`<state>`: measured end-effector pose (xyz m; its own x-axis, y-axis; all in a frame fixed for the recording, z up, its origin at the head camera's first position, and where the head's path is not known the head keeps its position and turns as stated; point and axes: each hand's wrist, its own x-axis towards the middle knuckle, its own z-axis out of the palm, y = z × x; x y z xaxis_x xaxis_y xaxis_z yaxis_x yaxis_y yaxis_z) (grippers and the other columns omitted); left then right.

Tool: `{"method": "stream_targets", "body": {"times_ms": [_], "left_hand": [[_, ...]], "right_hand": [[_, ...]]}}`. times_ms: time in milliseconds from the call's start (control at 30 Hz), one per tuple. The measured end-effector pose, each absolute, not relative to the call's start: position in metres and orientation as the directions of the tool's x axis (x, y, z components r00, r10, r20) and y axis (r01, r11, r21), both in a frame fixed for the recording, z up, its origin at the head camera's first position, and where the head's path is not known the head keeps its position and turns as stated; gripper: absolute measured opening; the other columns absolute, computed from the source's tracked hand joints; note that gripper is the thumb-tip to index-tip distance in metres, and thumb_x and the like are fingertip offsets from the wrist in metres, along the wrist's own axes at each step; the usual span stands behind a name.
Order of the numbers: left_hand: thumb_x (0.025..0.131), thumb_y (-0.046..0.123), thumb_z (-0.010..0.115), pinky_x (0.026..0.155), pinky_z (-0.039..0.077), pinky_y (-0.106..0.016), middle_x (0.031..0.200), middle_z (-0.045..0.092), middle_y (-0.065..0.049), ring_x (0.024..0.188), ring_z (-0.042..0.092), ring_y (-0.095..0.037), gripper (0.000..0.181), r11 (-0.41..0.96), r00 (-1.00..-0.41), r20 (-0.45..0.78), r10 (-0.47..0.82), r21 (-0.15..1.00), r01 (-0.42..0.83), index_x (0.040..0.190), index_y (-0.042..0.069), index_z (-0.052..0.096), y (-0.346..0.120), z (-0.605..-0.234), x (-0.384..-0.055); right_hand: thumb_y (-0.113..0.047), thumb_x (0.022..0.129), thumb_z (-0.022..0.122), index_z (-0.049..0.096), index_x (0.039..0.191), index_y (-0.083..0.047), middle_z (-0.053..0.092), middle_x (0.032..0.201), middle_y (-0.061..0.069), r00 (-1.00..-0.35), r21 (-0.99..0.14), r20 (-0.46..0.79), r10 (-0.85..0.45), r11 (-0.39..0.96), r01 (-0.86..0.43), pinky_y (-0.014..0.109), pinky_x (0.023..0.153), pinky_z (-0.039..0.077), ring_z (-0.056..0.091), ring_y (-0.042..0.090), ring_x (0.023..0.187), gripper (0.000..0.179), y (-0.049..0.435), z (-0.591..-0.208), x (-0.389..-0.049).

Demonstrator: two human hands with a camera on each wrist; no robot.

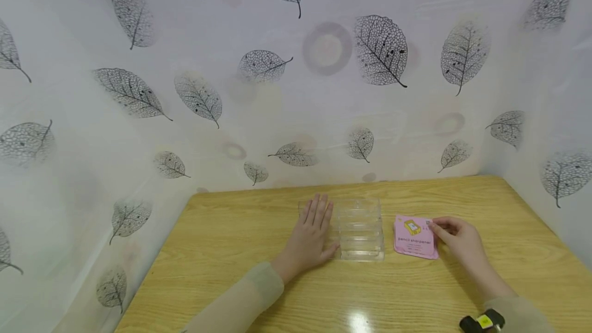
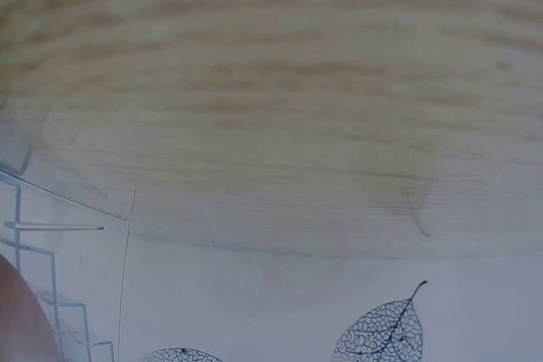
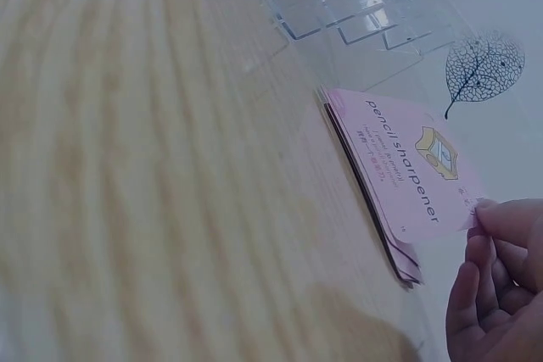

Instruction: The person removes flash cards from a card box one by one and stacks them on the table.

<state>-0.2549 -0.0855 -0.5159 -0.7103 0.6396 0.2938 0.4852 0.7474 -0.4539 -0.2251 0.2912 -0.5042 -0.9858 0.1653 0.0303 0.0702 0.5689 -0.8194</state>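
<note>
A clear plastic stepped rack [image 1: 361, 231] stands on the table, and its tiered edges [image 2: 54, 273] show at the lower left of the left wrist view. My left hand [image 1: 306, 243] rests on the rack's left side, fingers straight. To the right of the rack lies a stack of pink cards [image 3: 365, 184]. Its top card, a pencil sharpener flashcard [image 1: 413, 235], has a yellow sharpener picture and printed words. My right hand [image 1: 462, 243] pinches that card's right corner between thumb and finger. In the right wrist view the card's held edge is lifted slightly off the stack.
Everything stands on a wood-grain table [image 1: 222, 240]. Behind and at both sides hangs a white sheet [image 1: 208, 30] with dark leaf prints. A black strap device with a yellow label [image 1: 483, 320] is on my right wrist.
</note>
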Motion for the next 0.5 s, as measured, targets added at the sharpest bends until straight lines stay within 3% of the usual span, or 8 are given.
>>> {"method": "stream_targets", "body": {"times_ms": [200, 500], "left_hand": [[0.101, 0.071, 0.043, 0.134, 0.026, -0.048, 0.174, 0.023, -0.026, 0.163, 0.023, -0.042, 0.101, 0.746, -0.711, 0.291, 0.64, -0.458, 0.484, 0.167, -0.002, 0.022, -0.085, -0.5151, -0.2553], [0.102, 0.07, 0.042, 0.135, 0.024, -0.048, 0.175, 0.02, -0.026, 0.164, 0.02, -0.043, 0.1, 0.747, -0.714, 0.287, 0.639, -0.452, 0.486, 0.167, -0.003, 0.021, -0.0854, -0.5149, -0.2555]], "right_hand": [[-0.018, 0.105, 0.066, 0.069, 0.123, 0.012, 0.076, 0.105, 0.016, -0.984, -0.813, 0.043, 0.171, 0.578, 0.065, 0.014, 0.065, 0.047, 0.053, -0.007, 0.076, 0.035, 0.2929, -0.5087, -0.2267], [-0.019, 0.104, 0.068, 0.07, 0.124, 0.011, 0.076, 0.106, 0.019, -0.985, -0.801, 0.034, 0.172, 0.593, 0.076, 0.016, 0.063, 0.047, 0.053, -0.006, 0.077, 0.036, 0.2939, -0.5099, -0.23]]}}
